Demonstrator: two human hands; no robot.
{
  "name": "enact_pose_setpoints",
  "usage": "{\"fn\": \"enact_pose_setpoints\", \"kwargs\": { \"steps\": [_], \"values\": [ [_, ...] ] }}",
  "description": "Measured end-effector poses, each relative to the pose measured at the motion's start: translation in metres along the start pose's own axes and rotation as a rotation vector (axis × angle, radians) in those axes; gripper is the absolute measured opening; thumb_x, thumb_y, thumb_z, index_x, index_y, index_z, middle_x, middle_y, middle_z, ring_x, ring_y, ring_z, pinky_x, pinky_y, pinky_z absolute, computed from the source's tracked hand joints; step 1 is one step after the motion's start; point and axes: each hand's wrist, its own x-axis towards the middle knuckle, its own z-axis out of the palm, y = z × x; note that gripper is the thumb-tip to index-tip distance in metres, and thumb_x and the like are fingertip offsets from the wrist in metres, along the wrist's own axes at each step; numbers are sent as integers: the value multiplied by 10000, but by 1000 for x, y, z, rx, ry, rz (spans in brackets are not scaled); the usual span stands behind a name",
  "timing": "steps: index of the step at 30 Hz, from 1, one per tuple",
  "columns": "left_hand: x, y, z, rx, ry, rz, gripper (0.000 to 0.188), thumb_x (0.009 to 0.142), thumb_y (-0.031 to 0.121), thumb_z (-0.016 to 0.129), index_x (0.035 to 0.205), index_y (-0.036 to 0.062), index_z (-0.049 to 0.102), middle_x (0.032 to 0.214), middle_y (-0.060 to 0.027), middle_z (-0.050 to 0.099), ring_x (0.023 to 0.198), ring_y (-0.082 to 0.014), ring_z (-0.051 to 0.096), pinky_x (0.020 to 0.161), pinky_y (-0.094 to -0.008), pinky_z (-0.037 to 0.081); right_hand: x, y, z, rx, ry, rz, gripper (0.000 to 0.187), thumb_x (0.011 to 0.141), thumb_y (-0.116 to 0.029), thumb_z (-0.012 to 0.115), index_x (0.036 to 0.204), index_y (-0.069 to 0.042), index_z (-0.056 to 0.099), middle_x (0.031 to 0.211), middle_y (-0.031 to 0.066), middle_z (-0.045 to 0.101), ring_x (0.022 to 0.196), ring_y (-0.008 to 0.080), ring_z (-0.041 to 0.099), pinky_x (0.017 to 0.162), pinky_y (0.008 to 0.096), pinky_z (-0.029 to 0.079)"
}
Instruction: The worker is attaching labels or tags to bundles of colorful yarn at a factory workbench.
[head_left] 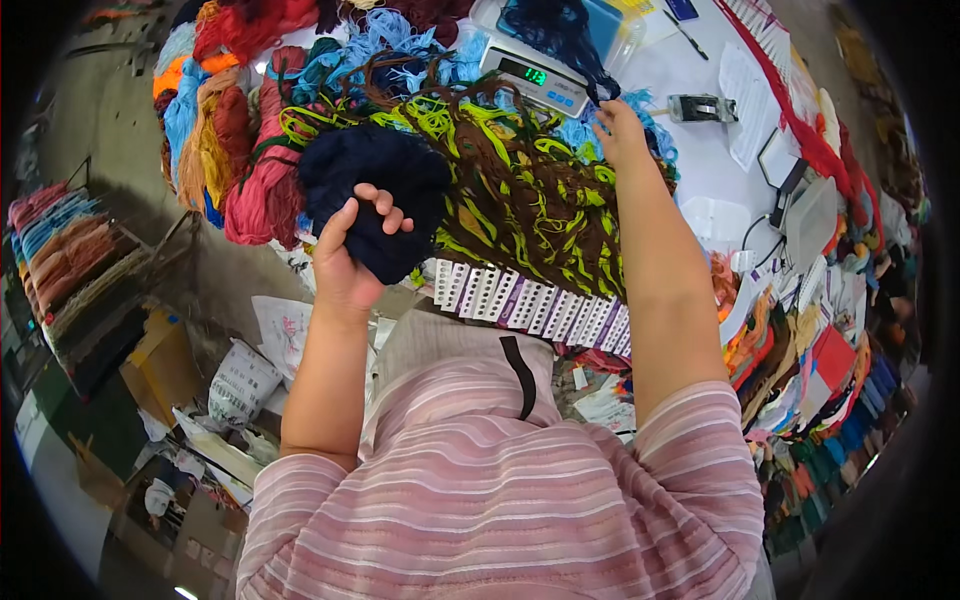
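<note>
My left hand (355, 245) is curled into a large bundle of navy yarn (400, 170), its thumb and fingertips showing in front. At the far side, my right hand (622, 130) closes on the trailing end of a dark blue thread hank (548, 25). That hank lies over the pan of a digital scale (540, 78), whose green display is lit, and hangs down past its right corner. Between my hands spreads a wide tangle of brown and lime-green yarn (530, 190).
Pink skeins (262, 205) and other coloured skeins crowd the table's left side. White punched thread cards (530, 305) line the near edge. Right of my arm lie a black-and-clear device (702, 108), a pen (686, 36) and papers (745, 105). A loaded yarn rack (75, 265) stands at left.
</note>
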Motion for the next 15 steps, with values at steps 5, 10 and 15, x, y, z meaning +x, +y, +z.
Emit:
{"fn": "enact_pose_setpoints", "kwargs": {
  "steps": [5, 10, 15],
  "values": [
    [-3, 1, 2, 6, -8, 16, 193, 876, 218, 540, 1011, 82, 516, 889, -52, 497, 791, -175, 506, 838, -376, 433, 0, -2, 9, 26, 69, -24, 712, 819, -50, 599, 1420, -23, 217, 1189, 130, 447, 1207, 310, 429, 1042, 461, 327],
    [-10, -2, 5, 5, -46, 20, 201, 872, 218, 541, 1015, 80, 517, 895, -54, 498, 798, -178, 509, 845, -376, 432, 11, 0, 3, 20, 98, -18, 519, 822, -82, 611, 1295, -3, 411, 1155, 117, 483, 1114, 265, 470, 966, 434, 372],
    [-22, -10, 19, 23, -128, 12, 226, 871, 211, 533, 1047, 69, 533, 903, -57, 511, 798, -179, 520, 849, -363, 437, -29, -16, 3, 91, 224, -115, 190, 818, -156, 614, 947, -17, 600, 908, 62, 547, 831, 177, 481, 728, 345, 401]
  ]
}}
